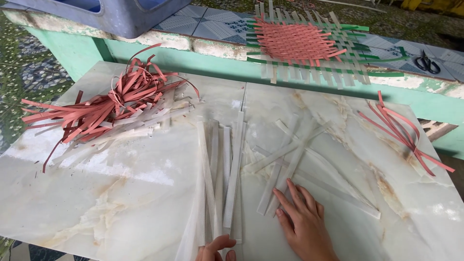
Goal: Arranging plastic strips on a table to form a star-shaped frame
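My right hand (303, 220) lies flat, fingers spread, pressing on the near ends of crossed translucent white strips (290, 154) on the marble-patterned tabletop (111, 208). My left hand (216, 250) shows only its fingertips at the bottom edge, touching the near ends of a row of parallel white strips (224, 169) laid side by side. Whether its fingers pinch a strip is hidden by the frame edge.
A heap of pink and white strips (104, 108) lies at the left. A few pink strips (401, 133) lie at the right. On the tiled ledge behind sit a woven pink, white and green mat (304, 43), black scissors (426, 62) and a blue crate (111, 14).
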